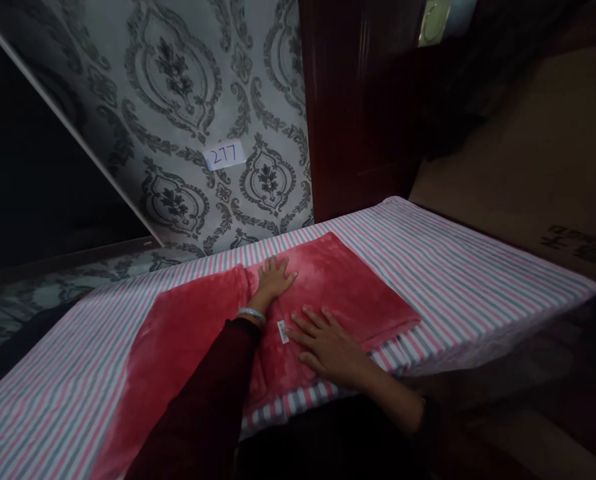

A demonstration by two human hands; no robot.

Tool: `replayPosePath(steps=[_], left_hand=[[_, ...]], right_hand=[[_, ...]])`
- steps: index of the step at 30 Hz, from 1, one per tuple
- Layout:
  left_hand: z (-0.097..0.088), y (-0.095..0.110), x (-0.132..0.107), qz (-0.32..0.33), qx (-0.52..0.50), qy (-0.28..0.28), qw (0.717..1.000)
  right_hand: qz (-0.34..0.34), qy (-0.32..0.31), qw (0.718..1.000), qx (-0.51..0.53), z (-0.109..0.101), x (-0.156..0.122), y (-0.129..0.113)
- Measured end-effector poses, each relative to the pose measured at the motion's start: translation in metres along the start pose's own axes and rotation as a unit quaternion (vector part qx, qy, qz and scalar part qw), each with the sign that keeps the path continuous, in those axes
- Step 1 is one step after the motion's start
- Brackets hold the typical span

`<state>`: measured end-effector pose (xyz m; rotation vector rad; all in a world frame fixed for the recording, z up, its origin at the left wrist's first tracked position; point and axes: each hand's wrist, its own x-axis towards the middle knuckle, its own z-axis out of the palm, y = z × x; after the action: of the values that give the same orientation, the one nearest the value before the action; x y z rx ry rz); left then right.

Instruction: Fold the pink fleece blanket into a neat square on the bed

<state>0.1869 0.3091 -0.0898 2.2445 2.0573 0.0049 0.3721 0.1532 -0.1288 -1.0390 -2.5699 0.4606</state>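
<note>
A red plush blanket lies on a table covered by a striped cloth. Its right part looks folded over, with a raised fold edge near the middle, while the left part spreads flat toward me. My left hand rests flat on the blanket beside that fold, fingers spread. Closer to the table's front edge, my right hand presses flat on the same blanket, its fingers apart. Just left of the right fingertips, a small white label shows on the blanket. Neither hand grips anything.
Patterned wallpaper with a paper marked 277 rises behind the table. A dark red door stands at the back. To the right is a large cardboard box. A dark panel leans in at left.
</note>
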Motion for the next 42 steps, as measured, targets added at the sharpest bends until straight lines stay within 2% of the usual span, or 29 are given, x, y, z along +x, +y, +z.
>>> replayPosePath(steps=[4, 8, 11, 13, 14, 16, 18, 20, 23, 27, 28, 30, 34, 36, 38, 40, 42], left_hand=[[-0.011, 0.002, 0.0, -0.007, 0.024, -0.021, 0.999], [-0.024, 0.012, -0.008, 0.014, 0.033, -0.001, 0.999], [-0.023, 0.021, -0.021, 0.072, 0.042, 0.038, 0.996], [-0.015, 0.023, -0.029, 0.1, 0.044, 0.044, 0.993], [-0.01, 0.023, -0.033, 0.102, 0.041, 0.038, 0.993], [-0.001, 0.022, -0.037, 0.094, 0.033, 0.023, 0.995], [0.007, 0.021, -0.038, 0.084, 0.027, 0.016, 0.996], [0.01, 0.022, -0.038, 0.081, 0.019, 0.011, 0.996], [0.002, 0.024, -0.038, 0.084, -0.017, -0.023, 0.996], [-0.022, 0.016, -0.048, 0.107, -0.109, -0.106, 0.983], [-0.028, 0.009, -0.055, 0.11, -0.127, -0.11, 0.98], [-0.037, -0.01, -0.078, 0.118, -0.156, -0.082, 0.977], [-0.036, -0.058, -0.156, 0.148, -0.183, 0.045, 0.971], [-0.026, -0.075, -0.2, 0.126, -0.169, 0.107, 0.972], [-0.011, -0.083, -0.238, 0.098, -0.152, 0.143, 0.973], [0.007, -0.082, -0.264, 0.088, -0.142, 0.152, 0.974], [0.023, -0.075, -0.276, 0.087, -0.134, 0.151, 0.975]], right_hand=[[0.0, -0.003, 1.0, 0.003, -0.008, -0.001, -0.004], [-0.048, -0.011, 0.998, 0.03, -0.044, 0.001, 0.016], [0.003, 0.076, 0.997, -0.034, -0.076, 0.009, 0.051], [0.06, 0.136, 0.984, -0.094, -0.083, 0.014, 0.076], [0.076, 0.144, 0.98, -0.117, -0.08, 0.015, 0.087], [0.084, 0.121, 0.978, -0.145, -0.064, 0.014, 0.101], [0.074, 0.087, 0.981, -0.16, -0.042, 0.011, 0.109], [0.075, 0.079, 0.98, -0.168, -0.024, 0.006, 0.112], [0.082, 0.087, 0.977, -0.174, -0.012, 0.002, 0.116], [0.073, 0.086, 0.979, -0.169, -0.012, 0.002, 0.126], [0.07, 0.085, 0.98, -0.167, -0.012, 0.002, 0.128], [0.067, 0.084, 0.981, -0.162, -0.012, 0.0, 0.131], [0.076, 0.069, 0.982, -0.159, -0.015, -0.003, 0.128], [0.093, 0.046, 0.981, -0.167, -0.019, -0.004, 0.123], [0.112, 0.023, 0.977, -0.181, -0.024, -0.005, 0.116], [0.128, 0.008, 0.972, -0.195, -0.027, -0.005, 0.11], [0.136, 0.0, 0.969, -0.204, -0.029, -0.005, 0.107]])
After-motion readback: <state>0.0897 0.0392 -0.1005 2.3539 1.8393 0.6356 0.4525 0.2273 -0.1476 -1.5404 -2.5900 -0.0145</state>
